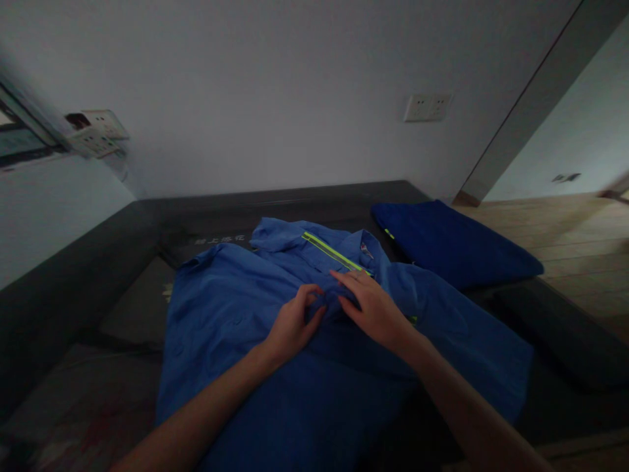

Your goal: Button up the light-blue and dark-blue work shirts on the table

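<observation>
Nearest the camera, two bare forearms are seen reaching forward over a blue work shirt (236, 341) that is spread flat on a dark tabletop (63, 295). The left hand (293, 325) is laid on the shirt's middle, its grip closed narrowly on a small pinch of the cloth between thumb and fingertips. The right hand (374, 308) is rested just beside it, fingers flat and loosely spread on the fabric; nothing is held in its grip. Just beyond the fingertips, a yellow-green reflective stripe (333, 253) is seen running across the shirt below the collar. Farther right, a folded dark blue garment (452, 246) is laid near the tabletop's far corner. Behind, a wall socket (427, 107) is mounted on the pale wall.
</observation>
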The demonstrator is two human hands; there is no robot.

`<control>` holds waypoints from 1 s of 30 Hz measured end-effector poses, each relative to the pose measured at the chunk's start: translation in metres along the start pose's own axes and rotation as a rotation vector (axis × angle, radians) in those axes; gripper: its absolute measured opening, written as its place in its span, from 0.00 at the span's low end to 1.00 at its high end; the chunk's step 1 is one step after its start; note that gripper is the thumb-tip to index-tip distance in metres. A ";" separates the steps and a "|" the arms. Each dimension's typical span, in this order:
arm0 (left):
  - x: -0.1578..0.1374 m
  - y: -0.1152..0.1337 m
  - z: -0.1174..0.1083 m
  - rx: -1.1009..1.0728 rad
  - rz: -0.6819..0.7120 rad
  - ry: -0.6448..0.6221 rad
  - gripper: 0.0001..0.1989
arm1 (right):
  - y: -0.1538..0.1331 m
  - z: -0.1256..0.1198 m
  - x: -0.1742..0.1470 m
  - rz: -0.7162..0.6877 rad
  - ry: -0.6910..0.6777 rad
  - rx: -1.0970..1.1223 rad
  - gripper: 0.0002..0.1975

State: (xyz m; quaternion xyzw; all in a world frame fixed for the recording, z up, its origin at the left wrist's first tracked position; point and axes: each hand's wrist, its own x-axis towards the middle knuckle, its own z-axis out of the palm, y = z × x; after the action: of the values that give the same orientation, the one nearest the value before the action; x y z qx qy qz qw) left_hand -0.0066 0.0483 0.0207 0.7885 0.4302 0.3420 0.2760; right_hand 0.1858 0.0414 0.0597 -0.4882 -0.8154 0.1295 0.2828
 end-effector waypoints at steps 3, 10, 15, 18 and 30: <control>0.000 0.000 -0.001 0.060 0.118 0.058 0.07 | 0.005 0.005 -0.002 0.076 0.027 0.014 0.19; 0.003 0.007 -0.006 0.177 0.155 -0.027 0.07 | 0.008 0.014 -0.004 0.126 0.083 0.104 0.04; 0.006 0.006 -0.008 0.177 0.142 -0.056 0.08 | 0.010 0.021 -0.006 0.202 0.057 0.117 0.05; 0.006 0.006 -0.009 0.203 0.136 -0.073 0.08 | 0.013 0.025 -0.007 0.199 0.060 0.067 0.05; 0.008 0.008 -0.003 0.109 0.059 -0.041 0.05 | 0.011 0.025 -0.006 0.248 0.109 0.310 0.03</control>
State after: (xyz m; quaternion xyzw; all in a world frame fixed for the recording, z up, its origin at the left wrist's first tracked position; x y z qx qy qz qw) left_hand -0.0023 0.0514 0.0311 0.8215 0.4190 0.3100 0.2313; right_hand 0.1810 0.0433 0.0323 -0.5417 -0.7027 0.2607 0.3804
